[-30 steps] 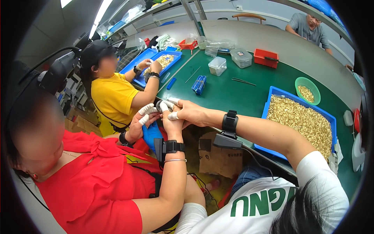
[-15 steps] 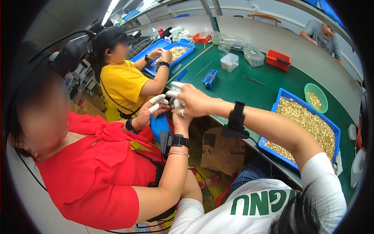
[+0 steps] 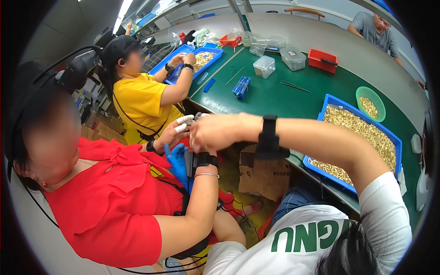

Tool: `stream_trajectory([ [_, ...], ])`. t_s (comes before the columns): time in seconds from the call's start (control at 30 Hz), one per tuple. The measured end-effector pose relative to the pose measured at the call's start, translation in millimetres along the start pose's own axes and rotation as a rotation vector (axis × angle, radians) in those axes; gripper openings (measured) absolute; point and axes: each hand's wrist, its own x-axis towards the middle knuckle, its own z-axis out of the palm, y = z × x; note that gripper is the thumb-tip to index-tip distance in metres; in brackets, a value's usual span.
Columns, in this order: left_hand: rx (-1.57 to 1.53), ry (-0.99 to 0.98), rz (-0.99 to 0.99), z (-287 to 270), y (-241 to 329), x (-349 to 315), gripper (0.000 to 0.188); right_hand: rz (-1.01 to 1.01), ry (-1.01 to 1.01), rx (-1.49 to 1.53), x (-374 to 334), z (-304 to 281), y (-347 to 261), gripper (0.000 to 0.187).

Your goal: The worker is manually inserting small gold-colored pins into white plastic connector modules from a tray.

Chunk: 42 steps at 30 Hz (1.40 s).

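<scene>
My right hand [image 3: 217, 132], a black band at its wrist, reaches across to the co-worker in red on my left. Its fingers are curled down and closed against that person's left hand, which it largely covers. What they pinch is hidden and slightly blurred. The co-worker's right hand [image 3: 176, 131], white covers on its fingertips, is close beside it. My left hand appears to be the one in the blue glove [image 3: 178, 161], below these hands and partly behind the co-worker's forearm. Its fingers are spread, with nothing visible in them.
A blue tray [image 3: 398, 151] of small gold-coloured metal pieces and a green bowl [image 3: 381, 112] stand on the green table at right. Farther back are a banded blue bundle [image 3: 241, 87], tweezers [image 3: 294, 86], clear boxes [image 3: 264, 67] and a red bin [image 3: 321, 61]. Another person in yellow [image 3: 137, 98] works beyond.
My right hand has turned and dropped lower over the co-worker's left hand. The blue-gloved hand has moved down and left, away from the co-worker's hands, and its fingers have spread.
</scene>
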Motion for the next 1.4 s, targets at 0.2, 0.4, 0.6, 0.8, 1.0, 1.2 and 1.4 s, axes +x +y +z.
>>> stream_trajectory([
  [0.2,0.449,0.06,0.207,20.2,-2.3,12.9,0.008,0.242,0.131,0.253,-21.1,16.3,45.9,0.031],
  [0.4,0.888,0.112,0.47,32.0,-4.6,-1.2,0.01,0.345,-0.018,0.702,-13.4,38.5,54.6,0.044],
  [0.6,0.589,0.033,0.64,18.7,-50.7,8.9,0.011,0.306,0.016,0.793,0.5,52.3,66.3,0.048],
  [0.8,0.312,0.006,0.582,23.6,-53.5,-6.9,0.012,0.251,0.143,0.822,11.6,62.0,60.6,0.045],
  [1.0,0.076,-0.017,0.493,37.5,-26.8,-4.6,0.014,0.26,0.091,0.669,8.4,53.6,66.1,0.04],
  [1.2,-0.231,0.006,0.977,61.7,-40.6,-4.4,0.011,0.171,0.186,0.428,5.1,26.3,71.8,0.038],
  [1.4,-0.27,-0.051,0.497,36.3,-62.5,-4.8,0.005,0.253,0.298,0.411,11.5,42.1,68.9,0.034],
])
